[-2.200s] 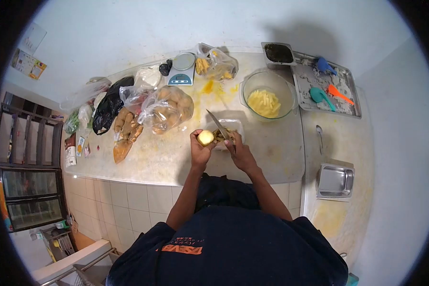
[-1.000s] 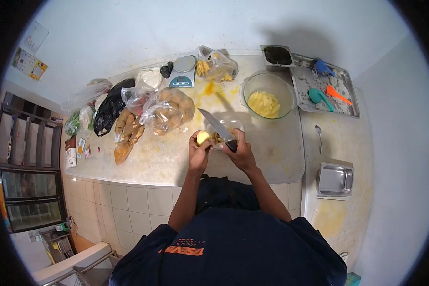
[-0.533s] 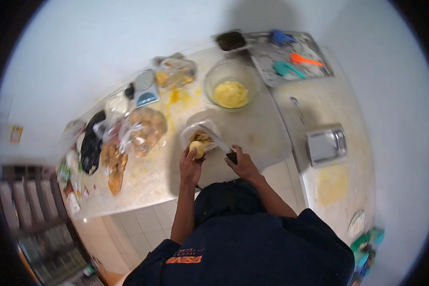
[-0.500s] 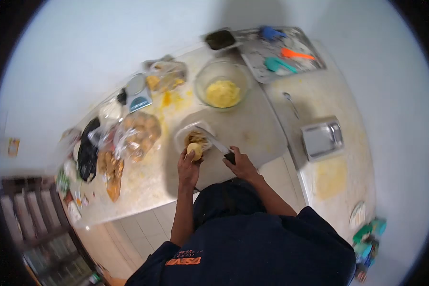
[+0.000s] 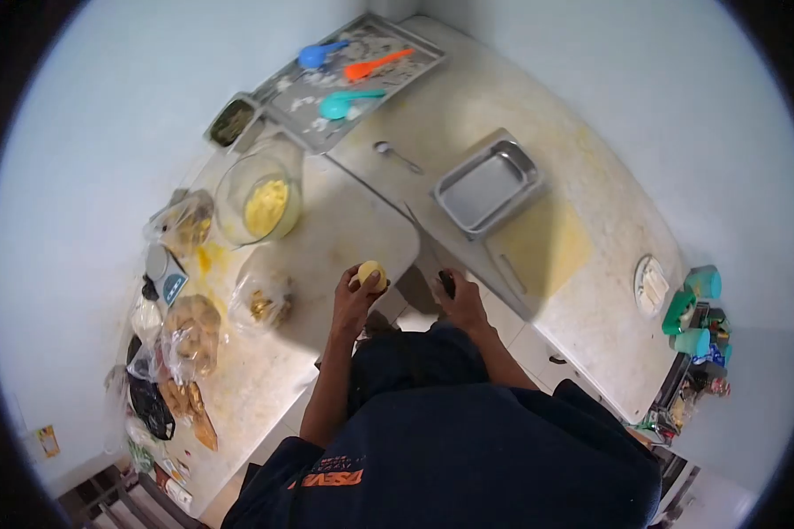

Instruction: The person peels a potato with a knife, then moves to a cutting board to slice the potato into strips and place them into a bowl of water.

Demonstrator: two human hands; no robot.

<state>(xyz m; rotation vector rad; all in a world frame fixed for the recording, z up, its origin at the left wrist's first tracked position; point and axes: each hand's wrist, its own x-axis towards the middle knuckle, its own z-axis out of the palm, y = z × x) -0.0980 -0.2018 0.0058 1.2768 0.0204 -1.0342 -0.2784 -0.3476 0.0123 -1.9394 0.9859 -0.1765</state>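
My left hand [image 5: 351, 304] is closed around a pale yellow peeled potato [image 5: 372, 276], held near the counter's inner corner. To its right, my right hand [image 5: 464, 306] grips a knife by its black handle [image 5: 447, 283]. The thin blade points up and away, apart from the potato. Left of my hands, a clear plastic container [image 5: 254, 319] on the counter holds brownish peelings [image 5: 260, 305]. Beyond it stands a glass bowl [image 5: 228, 214] with a yellow mass [image 5: 266, 208] inside.
A steel pan [image 5: 490, 187] and a spoon [image 5: 399, 157] lie ahead right. A metal tray [image 5: 293, 108] at the back carries coloured scoops. Bagged potatoes [image 5: 191, 339] and a scale [image 5: 166, 275] line the left wall. A white plate [image 5: 651, 286] sits far right.
The view has turned right. My hands with the potato and knife have moved away from the peelings container toward the counter's inner corner. The knife has come away from above that container.
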